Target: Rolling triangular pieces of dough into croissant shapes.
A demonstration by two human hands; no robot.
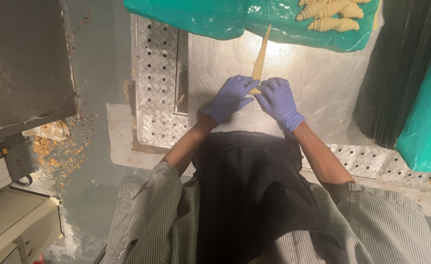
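Note:
A long thin triangle of pale dough [261,55] lies on the steel worktop [318,83], its tip pointing away from me. My left hand [231,98] and my right hand [277,100], both in blue gloves, rest on the wide near end of the dough, fingers curled over it where it is rolled up. Several shaped dough crescents [329,14] lie on a green plastic sheet [215,17] at the far edge of the worktop.
A stack of dark trays [396,73] stands at the right, with more green plastic [428,122] beside it. Ribbed metal plate [156,83] borders the worktop on the left. Crumbs [59,151] litter the grey floor. A dark apron [249,190] covers my front.

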